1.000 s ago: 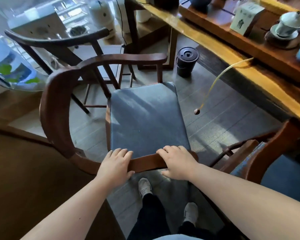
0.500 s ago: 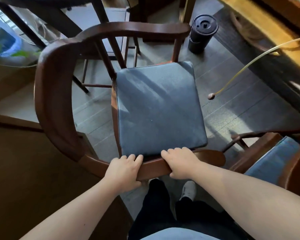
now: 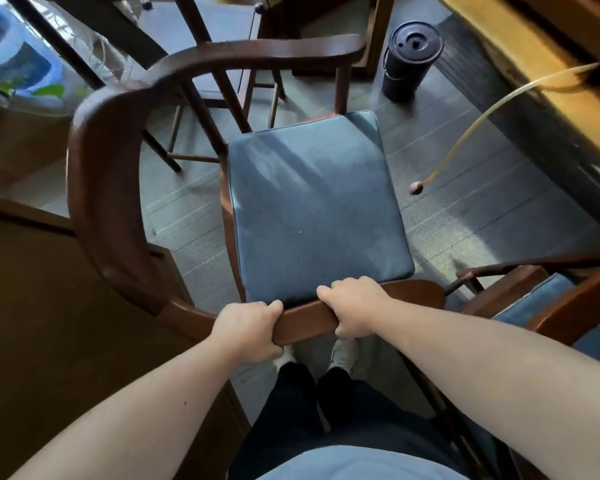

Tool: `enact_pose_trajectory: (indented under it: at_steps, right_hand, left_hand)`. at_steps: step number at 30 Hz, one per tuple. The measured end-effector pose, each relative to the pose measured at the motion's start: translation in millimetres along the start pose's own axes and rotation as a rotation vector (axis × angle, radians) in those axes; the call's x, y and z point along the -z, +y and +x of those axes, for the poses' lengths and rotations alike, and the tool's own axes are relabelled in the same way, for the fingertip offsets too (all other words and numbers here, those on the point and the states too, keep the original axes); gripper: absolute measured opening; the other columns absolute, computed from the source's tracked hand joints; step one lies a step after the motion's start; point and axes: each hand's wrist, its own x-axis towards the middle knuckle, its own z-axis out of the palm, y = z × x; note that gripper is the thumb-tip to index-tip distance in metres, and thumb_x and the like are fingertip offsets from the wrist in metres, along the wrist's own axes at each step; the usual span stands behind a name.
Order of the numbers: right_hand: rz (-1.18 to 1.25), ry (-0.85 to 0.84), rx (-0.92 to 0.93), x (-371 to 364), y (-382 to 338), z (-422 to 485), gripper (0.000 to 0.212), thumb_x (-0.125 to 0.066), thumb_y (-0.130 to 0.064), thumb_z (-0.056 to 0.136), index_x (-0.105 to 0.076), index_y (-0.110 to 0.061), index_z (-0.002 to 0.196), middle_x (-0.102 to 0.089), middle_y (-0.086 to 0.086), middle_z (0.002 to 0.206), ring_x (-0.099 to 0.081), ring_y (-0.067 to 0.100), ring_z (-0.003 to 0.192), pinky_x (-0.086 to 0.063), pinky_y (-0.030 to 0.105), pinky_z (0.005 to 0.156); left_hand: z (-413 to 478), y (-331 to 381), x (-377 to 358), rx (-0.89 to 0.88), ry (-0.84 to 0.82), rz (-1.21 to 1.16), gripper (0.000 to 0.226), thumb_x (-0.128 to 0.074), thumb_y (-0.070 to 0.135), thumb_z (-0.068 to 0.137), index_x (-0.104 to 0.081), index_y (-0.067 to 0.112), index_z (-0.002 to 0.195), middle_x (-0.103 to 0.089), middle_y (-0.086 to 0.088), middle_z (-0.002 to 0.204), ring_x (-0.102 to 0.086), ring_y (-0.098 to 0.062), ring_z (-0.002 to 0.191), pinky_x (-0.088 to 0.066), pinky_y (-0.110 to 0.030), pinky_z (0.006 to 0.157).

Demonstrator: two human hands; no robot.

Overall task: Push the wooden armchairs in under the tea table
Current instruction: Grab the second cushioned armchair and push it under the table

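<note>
We look straight down on a wooden armchair [image 3: 111, 188] with a curved horseshoe rail and a blue seat cushion [image 3: 316, 209], standing on grey floorboards [image 3: 465, 216] in the middle of the view. Both of our hands are on the near arm of the rail: the left hand [image 3: 248, 332] is clenched around it from the left, fingers wrapped over the top and thumb side toward the cushion, and the right hand [image 3: 354, 306] grasps the same arm just to the right, knuckles up, fingers curled over the far edge. The two hands sit near each other with a short bare stretch of wood between them. Below the rail we see our dark trousers and two pale shoes [image 3: 343, 351] on the floor. The tea table [image 3: 520, 53] runs along the far right — a yellowish wooden edge with a dark underside — and the chair stands apart from it, not under it. A thin yellow tube [image 3: 482, 126] hangs from the table edge and ends in a small brown bead over the floor. A black cylindrical bin [image 3: 409, 60] stands on the floor at the far side, right of the chair's far arm. A second armchair [image 3: 561, 306] with a blue cushion shows at the near right, and a third dark chair frame [image 3: 201, 46] stands beyond — partly cut off at the top.
</note>
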Motion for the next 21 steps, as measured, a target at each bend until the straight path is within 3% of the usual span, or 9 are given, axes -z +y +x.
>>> enact_pose_trajectory:
  at_steps: [5, 13, 19, 21]
  right_hand:
    - [-0.029, -0.006, -0.008, -6.5, 36.7, -29.8, 0.047, -0.068, -0.041, 0.062, -0.040, -0.027, 0.097, -0.058, 0.002, 0.096, -0.058, 0.030, 0.092, -0.036, 0.038, 0.065]
    - [-0.089, -0.064, -0.007, -9.7, 77.4, -60.6, 0.045, -0.062, -0.044, 0.061, -0.043, -0.029, 0.100, -0.056, 0.000, 0.095, -0.057, 0.027, 0.091, -0.039, 0.039, 0.070]
    - [-0.128, -0.042, -0.005, -11.5, 93.6, -73.3, 0.045, -0.064, -0.044, 0.061, -0.044, -0.031, 0.098, -0.054, -0.005, 0.093, -0.053, 0.022, 0.091, -0.042, 0.038, 0.072]
    - [-0.118, -0.018, -0.046, -15.0, 90.1, -77.6, 0.050, -0.063, -0.046, 0.064, -0.045, -0.031, 0.107, -0.053, -0.004, 0.098, -0.052, 0.022, 0.096, -0.041, 0.038, 0.081]
  left_hand:
    - [14.0, 51.4, -2.8, -0.037, 0.019, -0.053, 0.046, -0.056, 0.055, 0.056, -0.036, 0.026, 0.085, -0.057, 0.005, 0.074, -0.061, -0.025, 0.067, -0.046, -0.032, 0.054]
    - [24.3, 102.3, 1.7, -0.054, 0.000, -0.138, 0.043, -0.057, 0.053, 0.062, -0.030, 0.025, 0.081, -0.039, 0.007, 0.068, -0.053, -0.024, 0.061, -0.035, -0.034, 0.053]
    - [24.4, 104.4, 22.8, -0.195, -0.056, -0.056, 0.052, -0.062, 0.059, 0.071, -0.036, 0.022, 0.096, -0.055, -0.004, 0.094, -0.058, -0.029, 0.085, -0.038, -0.038, 0.061]
    - [17.2, 89.2, 40.5, -0.278, 0.028, 0.054, 0.055, -0.058, 0.062, 0.075, -0.040, 0.020, 0.105, -0.057, -0.007, 0.099, -0.057, -0.031, 0.088, -0.040, -0.040, 0.063]
